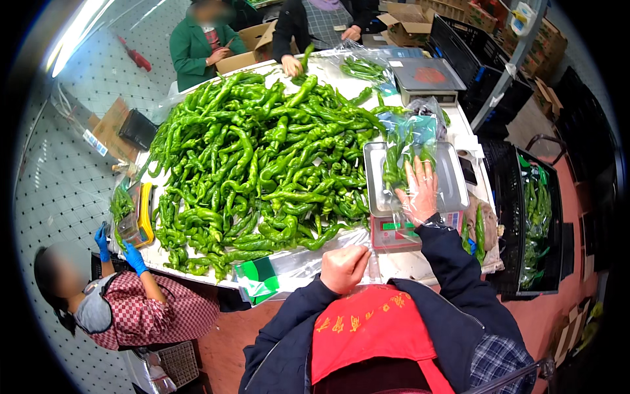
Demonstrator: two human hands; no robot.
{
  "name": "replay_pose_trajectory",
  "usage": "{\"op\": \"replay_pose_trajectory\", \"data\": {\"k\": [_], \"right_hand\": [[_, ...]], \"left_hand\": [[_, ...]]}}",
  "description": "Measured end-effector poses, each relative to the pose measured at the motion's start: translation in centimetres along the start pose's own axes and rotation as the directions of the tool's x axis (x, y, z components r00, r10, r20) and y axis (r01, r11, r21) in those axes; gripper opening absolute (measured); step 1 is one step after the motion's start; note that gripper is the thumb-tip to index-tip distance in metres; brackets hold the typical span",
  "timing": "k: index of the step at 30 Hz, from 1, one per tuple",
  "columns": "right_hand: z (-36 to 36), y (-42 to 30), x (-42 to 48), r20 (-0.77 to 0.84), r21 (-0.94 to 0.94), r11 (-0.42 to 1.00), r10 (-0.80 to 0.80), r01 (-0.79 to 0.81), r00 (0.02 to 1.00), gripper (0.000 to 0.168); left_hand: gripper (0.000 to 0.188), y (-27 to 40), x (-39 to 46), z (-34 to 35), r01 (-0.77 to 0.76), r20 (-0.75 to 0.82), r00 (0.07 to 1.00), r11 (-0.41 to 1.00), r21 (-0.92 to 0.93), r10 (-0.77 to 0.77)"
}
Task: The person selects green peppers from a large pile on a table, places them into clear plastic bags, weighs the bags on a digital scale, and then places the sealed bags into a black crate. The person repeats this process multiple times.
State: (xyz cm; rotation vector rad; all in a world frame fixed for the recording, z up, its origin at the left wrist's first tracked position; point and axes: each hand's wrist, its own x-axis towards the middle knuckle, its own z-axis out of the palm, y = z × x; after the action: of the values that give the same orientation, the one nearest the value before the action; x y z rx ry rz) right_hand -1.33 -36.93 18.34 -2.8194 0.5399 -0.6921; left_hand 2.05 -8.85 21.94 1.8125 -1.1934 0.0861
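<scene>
A large heap of long green peppers (256, 167) covers the white table. To its right a clear plastic bag of green peppers (406, 143) lies on the metal pan (450, 182) of a digital scale (393, 234) with a lit green display. My right hand (418, 192) rests flat on the lower part of this bag, fingers extended. My left hand (345, 267) is curled at the table's near edge, above flat clear bags with green print (258, 278); whether it pinches anything is hidden.
A second scale (425, 76) stands behind, a yellow one (143, 214) at the far left. Black crates (517, 221) with bagged peppers stand right of the table. Co-workers stand at the left (142, 310) and across the table (204, 49). A phone (467, 170) and a cloth (485, 221) lie at the right edge.
</scene>
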Motion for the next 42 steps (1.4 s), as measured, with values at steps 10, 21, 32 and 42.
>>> {"op": "replay_pose_trajectory", "data": {"k": [10,21,32,42], "right_hand": [[-0.7,2.7,-7.6,0.006,0.1,0.969,0.228,-0.228,0.974,0.077],[-5.2,-0.2,-14.2,0.111,0.337,0.94,0.012,-0.049,0.994,0.041],[-7.8,-0.9,-14.7,-0.128,0.279,0.96,0.069,-0.031,0.989,0.091],[-4.2,3.2,-12.6,0.118,0.22,0.927,0.282,-0.302,0.952,0.067]], "left_hand": [[0.01,-5.1,-3.7,3.5,0.381,0.111,0.922,0.921,-0.084,-0.372],[0.014,-6.7,-4.6,4.8,0.47,0.162,0.878,0.874,-0.119,-0.45],[0.097,-3.9,-0.3,6.1,0.116,0.068,0.99,0.991,0.062,-0.12],[0.083,-5.8,3.6,11.2,0.091,0.094,0.988,0.961,0.261,-0.119]]}}
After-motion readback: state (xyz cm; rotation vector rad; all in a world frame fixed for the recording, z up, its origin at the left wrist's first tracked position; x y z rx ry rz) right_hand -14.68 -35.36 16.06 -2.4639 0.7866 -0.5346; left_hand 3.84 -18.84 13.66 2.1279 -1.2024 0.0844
